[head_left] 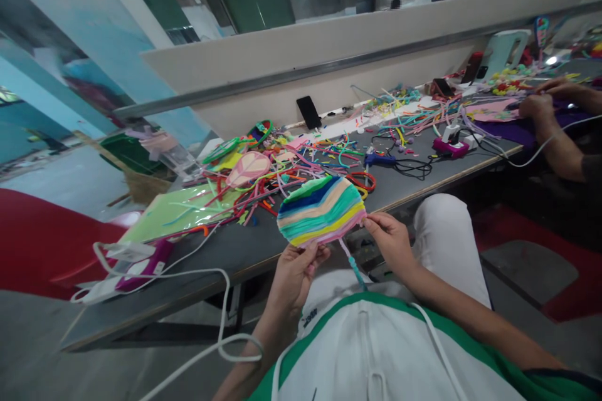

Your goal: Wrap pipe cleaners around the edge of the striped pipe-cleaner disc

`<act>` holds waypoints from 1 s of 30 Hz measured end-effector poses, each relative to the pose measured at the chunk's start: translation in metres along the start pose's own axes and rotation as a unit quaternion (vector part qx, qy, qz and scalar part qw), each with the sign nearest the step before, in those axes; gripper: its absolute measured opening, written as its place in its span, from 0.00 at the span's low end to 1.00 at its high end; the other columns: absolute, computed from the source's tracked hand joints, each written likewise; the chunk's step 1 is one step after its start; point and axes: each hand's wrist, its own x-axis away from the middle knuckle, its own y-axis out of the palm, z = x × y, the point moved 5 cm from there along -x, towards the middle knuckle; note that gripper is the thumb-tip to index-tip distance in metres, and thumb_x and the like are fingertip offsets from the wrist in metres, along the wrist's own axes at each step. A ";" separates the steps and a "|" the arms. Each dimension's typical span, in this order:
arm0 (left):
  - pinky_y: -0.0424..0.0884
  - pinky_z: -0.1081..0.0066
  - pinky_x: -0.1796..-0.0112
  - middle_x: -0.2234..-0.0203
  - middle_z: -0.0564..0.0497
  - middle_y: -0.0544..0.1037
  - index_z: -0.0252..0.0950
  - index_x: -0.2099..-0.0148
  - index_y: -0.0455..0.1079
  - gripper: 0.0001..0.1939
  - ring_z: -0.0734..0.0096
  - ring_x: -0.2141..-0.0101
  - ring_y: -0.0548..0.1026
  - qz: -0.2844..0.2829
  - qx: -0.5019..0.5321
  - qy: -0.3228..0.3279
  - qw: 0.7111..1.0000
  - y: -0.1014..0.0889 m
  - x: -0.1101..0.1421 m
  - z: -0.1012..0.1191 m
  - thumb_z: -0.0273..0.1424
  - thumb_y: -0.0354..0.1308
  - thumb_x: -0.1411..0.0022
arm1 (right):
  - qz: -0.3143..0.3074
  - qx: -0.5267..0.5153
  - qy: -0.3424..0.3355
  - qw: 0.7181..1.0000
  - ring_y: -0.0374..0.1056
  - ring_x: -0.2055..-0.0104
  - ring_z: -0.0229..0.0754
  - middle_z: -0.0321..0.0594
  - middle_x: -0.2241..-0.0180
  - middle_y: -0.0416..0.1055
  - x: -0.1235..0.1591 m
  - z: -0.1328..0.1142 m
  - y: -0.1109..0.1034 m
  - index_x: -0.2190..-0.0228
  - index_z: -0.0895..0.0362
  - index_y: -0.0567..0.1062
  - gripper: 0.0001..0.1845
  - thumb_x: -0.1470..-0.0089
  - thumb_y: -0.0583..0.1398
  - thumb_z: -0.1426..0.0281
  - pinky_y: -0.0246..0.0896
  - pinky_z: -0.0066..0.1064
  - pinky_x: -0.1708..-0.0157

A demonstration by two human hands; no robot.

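A striped, fan-shaped craft piece (pixel 322 212) in navy, teal, peach, yellow and pink is held up over my lap. A thin handle (pixel 353 266), pink above and wrapped in teal below, hangs from its lower edge. My left hand (pixel 301 266) pinches the bottom edge at the left. With thumb and fingertips, my right hand (pixel 388 238) grips the lower right corner. Just behind the piece, colourful fuzzy craft stems (pixel 263 194) and a round pink and cream piece (pixel 249 169) lie on the grey table (pixel 202 263).
A blue glue gun (pixel 380 159) with a black cord lies behind the piece. Purple power strips (pixel 145 266) (pixel 450 147) and white cables are on the table. A phone (pixel 308 113) leans against the partition. At the right, another person's hands (pixel 538 106) work over pink material.
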 end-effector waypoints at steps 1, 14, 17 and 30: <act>0.74 0.69 0.63 0.73 0.53 0.78 0.35 0.64 0.72 0.12 0.75 0.73 0.75 0.000 -0.002 0.005 1.000 0.000 0.000 0.000 0.28 0.68 0.53 | -0.005 0.000 0.012 1.000 0.67 0.63 0.44 0.40 0.67 0.74 0.000 0.001 0.002 0.69 0.53 0.79 0.09 0.50 0.62 0.63 0.60 0.34 0.60; 0.75 0.74 0.68 0.77 0.51 0.76 0.32 0.69 0.70 0.12 0.73 0.73 0.75 0.021 0.024 -0.085 0.996 0.000 0.000 -0.010 0.27 0.69 0.56 | -0.094 -0.224 0.150 0.958 0.65 0.69 0.38 0.36 0.72 0.73 0.002 0.027 0.021 0.72 0.56 0.77 0.09 0.53 0.64 0.63 0.59 0.31 0.62; 0.75 0.75 0.69 0.77 0.51 0.76 0.32 0.69 0.70 0.12 0.73 0.73 0.75 0.028 0.030 -0.096 0.995 -0.002 0.000 -0.011 0.26 0.69 0.56 | -0.168 -0.293 0.197 0.921 0.59 0.74 0.34 0.34 0.76 0.69 -0.001 0.039 0.025 0.74 0.58 0.76 0.08 0.56 0.66 0.66 0.57 0.28 0.68; 0.75 0.69 0.64 0.76 0.50 0.77 0.32 0.67 0.71 0.13 0.73 0.73 0.75 0.013 0.038 -0.052 0.998 -0.009 -0.001 -0.012 0.28 0.70 0.56 | -0.242 -0.281 0.275 0.887 0.48 0.84 0.25 0.32 0.78 0.67 0.002 0.022 0.024 0.70 0.61 0.74 0.10 0.56 0.67 0.69 0.43 0.21 0.84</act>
